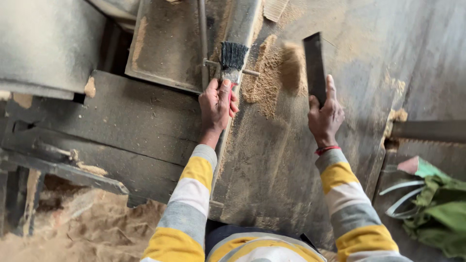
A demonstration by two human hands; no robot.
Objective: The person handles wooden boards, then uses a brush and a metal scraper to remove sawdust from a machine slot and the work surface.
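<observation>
Sawdust-strewn metal bed (291, 160): left hand (217, 104) grasps one brush (232, 60), right hand (325, 116) one dark flat bar (314, 65).

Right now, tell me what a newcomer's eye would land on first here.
First the yellow-striped sleeves low in the middle, leading up to both hands. The left hand grips a brush with dark bristles over the sawdust heaped at top centre; the right hand holds a dark flat board upright beside it. A green cloth lies at lower right.
</observation>
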